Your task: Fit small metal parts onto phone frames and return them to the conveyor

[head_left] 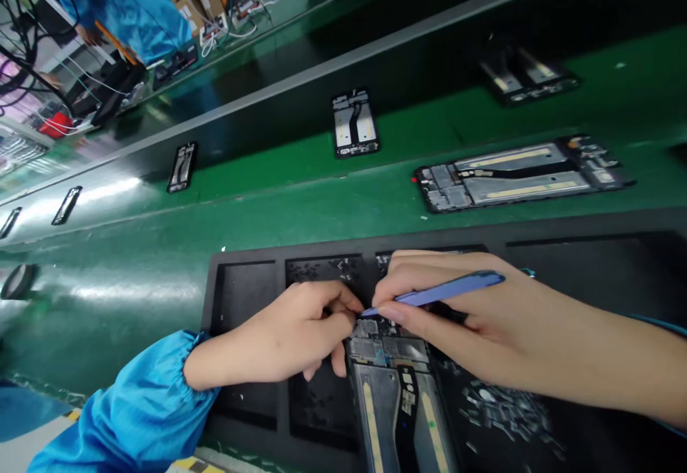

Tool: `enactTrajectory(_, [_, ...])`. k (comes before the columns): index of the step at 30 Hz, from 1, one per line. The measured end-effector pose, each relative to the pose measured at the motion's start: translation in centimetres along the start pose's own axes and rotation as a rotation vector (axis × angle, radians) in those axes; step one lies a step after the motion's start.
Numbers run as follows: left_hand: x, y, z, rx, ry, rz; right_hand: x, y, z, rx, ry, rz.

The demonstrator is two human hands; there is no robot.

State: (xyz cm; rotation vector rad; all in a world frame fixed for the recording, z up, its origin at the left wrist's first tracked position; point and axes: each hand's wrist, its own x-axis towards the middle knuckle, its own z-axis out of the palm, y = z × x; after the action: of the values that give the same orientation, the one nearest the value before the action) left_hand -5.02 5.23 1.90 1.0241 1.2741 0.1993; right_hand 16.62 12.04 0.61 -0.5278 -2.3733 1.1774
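Head view: at six o'clock your right hand [472, 319] pinches a blue pry tool [451, 290] on the thin, fragile phone frame [389, 401], left hand [279, 333] curled there, its hold unclear; grip edges only

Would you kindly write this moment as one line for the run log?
left hand: fingers at end of phone frame | right hand: holds blue pry tool, tip at frame | black tray: under frame
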Motion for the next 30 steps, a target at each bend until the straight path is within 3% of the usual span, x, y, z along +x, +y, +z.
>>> enactTrajectory(6, [1.2, -0.7, 0.1, -0.164, -0.058, 0.002, -0.1, 0.1, -0.9, 0.000, -0.107, -0.020])
enactTrajectory(12, [1.4, -0.4, 0.1, -0.186, -0.060, -0.022, 0.4, 0.2, -0.6, 0.024, -0.049, 0.051])
enactTrajectory(22, [1.9, 0.2, -0.1, -0.312, -0.103, -0.069, 0.4, 1.6, -1.5, 0.191, -0.177, 0.118])
enactTrajectory(30, [2.2, -0.4, -0.2, -0.320, -0.117, -0.065, 0.7, 1.4, -2.0, 0.236, -0.189, 0.105])
